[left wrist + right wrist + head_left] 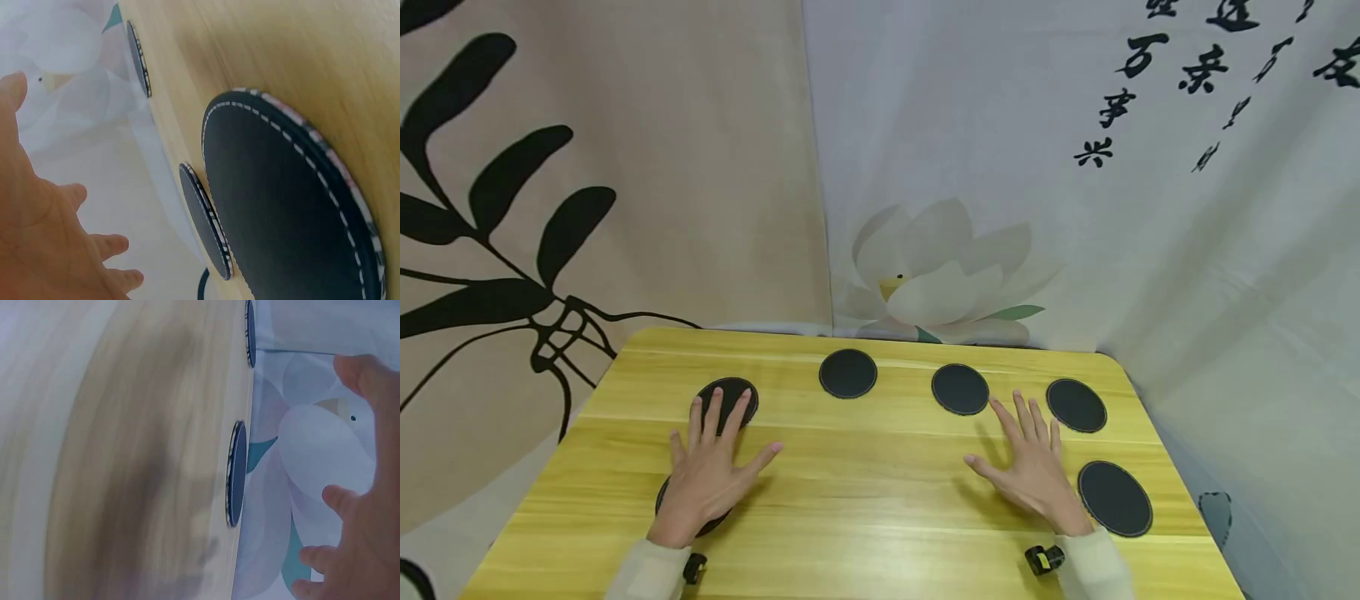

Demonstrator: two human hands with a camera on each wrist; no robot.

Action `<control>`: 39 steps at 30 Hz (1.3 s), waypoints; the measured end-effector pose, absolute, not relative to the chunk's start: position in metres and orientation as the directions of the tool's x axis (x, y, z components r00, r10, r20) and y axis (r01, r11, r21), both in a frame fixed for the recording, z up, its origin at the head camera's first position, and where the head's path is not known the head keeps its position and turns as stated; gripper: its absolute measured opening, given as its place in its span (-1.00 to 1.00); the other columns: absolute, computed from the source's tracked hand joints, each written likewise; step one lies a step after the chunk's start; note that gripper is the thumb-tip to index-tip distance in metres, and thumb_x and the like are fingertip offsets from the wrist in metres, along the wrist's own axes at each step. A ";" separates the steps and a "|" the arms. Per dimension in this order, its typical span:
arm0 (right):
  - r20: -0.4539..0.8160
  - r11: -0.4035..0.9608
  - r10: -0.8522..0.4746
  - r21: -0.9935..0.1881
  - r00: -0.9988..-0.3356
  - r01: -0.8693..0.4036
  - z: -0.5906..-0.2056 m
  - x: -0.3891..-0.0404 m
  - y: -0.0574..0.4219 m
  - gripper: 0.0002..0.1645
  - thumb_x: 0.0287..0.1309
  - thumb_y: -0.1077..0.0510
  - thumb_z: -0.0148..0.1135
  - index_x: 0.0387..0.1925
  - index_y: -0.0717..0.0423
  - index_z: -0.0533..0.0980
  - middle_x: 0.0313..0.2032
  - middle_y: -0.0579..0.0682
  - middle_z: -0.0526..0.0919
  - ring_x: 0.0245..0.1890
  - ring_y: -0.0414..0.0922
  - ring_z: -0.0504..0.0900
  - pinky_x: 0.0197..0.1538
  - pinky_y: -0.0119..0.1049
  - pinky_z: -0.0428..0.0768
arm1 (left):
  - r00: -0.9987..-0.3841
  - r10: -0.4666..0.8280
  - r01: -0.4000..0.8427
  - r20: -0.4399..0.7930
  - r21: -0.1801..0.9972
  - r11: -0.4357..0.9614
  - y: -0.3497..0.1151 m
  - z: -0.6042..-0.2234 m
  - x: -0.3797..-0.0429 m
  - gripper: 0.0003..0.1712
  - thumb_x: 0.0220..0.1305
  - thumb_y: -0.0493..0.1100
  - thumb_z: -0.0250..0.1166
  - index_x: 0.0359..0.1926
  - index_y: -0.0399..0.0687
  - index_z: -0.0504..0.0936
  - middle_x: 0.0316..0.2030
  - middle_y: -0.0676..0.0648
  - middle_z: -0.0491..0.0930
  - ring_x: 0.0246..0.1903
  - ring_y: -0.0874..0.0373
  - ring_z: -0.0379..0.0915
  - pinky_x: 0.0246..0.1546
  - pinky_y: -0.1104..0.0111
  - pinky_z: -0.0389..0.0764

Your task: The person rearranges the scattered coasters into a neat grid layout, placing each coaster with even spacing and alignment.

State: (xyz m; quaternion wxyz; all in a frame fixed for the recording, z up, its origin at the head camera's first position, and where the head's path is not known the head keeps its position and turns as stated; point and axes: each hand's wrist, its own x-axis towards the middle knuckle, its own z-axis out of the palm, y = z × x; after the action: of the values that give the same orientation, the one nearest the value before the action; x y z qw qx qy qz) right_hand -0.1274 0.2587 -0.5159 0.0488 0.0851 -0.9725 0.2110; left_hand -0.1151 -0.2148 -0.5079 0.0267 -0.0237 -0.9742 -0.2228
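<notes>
Hovering both hands over the wooden tabletop (865,500), apart from its surface, backs turned up toward the head view.

Holding the left hand (706,477) over the tabletop's left side, fingers straight and fanned, thumb pointing toward the tabletop's middle. Hiding, as seen from the head, part of the left far disc (732,386) and most of the left near disc (712,524), both black and flat on the tabletop. Showing, in the left wrist view, a gap between hand and tabletop (and pale dashed stitching around the discs' rims).

Holding the right hand (1028,462) over the tabletop's right half, fingers likewise straight and spread, thumb toward the tabletop's middle. Reaching with the fingertips, in the head view, between the inner right disc (960,389) and the outer right disc (1076,405), both near the tabletop's far edge. With the right near disc (1115,498) just beside the wrist, toward the tabletop's right edge. With the inner left disc (847,373) near the tabletop's far edge, well apart from both hands.

Wearing pale sleeves (649,573) and a small black device (694,568) at each wrist, over the tabletop's near part. Facing printed cloth (700,167) beyond the tabletop's far edge.
</notes>
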 end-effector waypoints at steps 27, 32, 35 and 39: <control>-0.001 0.726 -0.260 -0.659 -0.966 -0.194 -0.504 -0.137 0.178 0.18 0.09 -0.48 0.36 0.61 -0.53 -0.06 0.66 -0.13 -0.14 0.65 0.18 -0.12 0.50 0.47 -0.01 | -0.998 0.061 0.022 -0.032 0.694 0.720 -0.251 -0.491 -0.126 -0.03 0.55 0.28 0.03 0.67 0.13 -0.29 0.61 -0.43 -0.35 0.54 -0.57 -0.39 0.25 -0.60 -0.06; -0.037 0.674 -0.288 -0.718 -0.957 -0.174 -0.505 -0.138 0.167 0.16 0.10 -0.48 0.36 0.59 -0.59 -0.06 0.66 -0.10 -0.12 0.65 0.15 -0.08 0.47 0.47 0.12 | -0.997 0.055 0.000 -0.053 0.718 0.696 -0.256 -0.492 -0.128 -0.03 0.55 0.27 0.03 0.67 0.02 -0.24 0.60 -0.47 -0.32 0.52 -0.59 -0.35 0.26 -0.60 -0.06; -0.054 0.630 -0.307 -0.760 -0.950 -0.161 -0.506 -0.139 0.159 0.15 0.12 -0.43 0.38 0.60 -0.52 -0.03 0.65 -0.01 -0.09 0.64 0.15 -0.05 0.45 0.44 0.19 | -0.995 0.058 -0.017 -0.078 0.733 0.680 -0.261 -0.491 -0.128 -0.04 0.56 0.28 0.00 0.67 0.04 -0.27 0.59 -0.47 -0.34 0.51 -0.62 -0.33 0.24 -0.61 -0.05; -0.078 0.582 -0.347 -0.799 -0.934 -0.150 -0.506 -0.138 0.147 0.14 0.15 -0.39 0.38 0.62 -0.38 0.00 0.64 0.01 -0.04 0.63 0.15 -0.02 0.49 0.40 0.16 | -0.993 0.071 -0.027 -0.094 0.767 0.641 -0.268 -0.492 -0.129 -0.06 0.59 0.26 -0.03 0.67 0.03 -0.30 0.60 -0.46 -0.33 0.51 -0.61 -0.33 0.26 -0.59 -0.03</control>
State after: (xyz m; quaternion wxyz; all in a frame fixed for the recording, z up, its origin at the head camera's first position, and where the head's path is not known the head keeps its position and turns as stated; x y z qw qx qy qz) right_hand -0.1383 0.1472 -0.5060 -0.1137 0.1409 -0.8822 0.4346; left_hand -0.1290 -0.2684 -0.4915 -0.0577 -0.0121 -0.9040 -0.4235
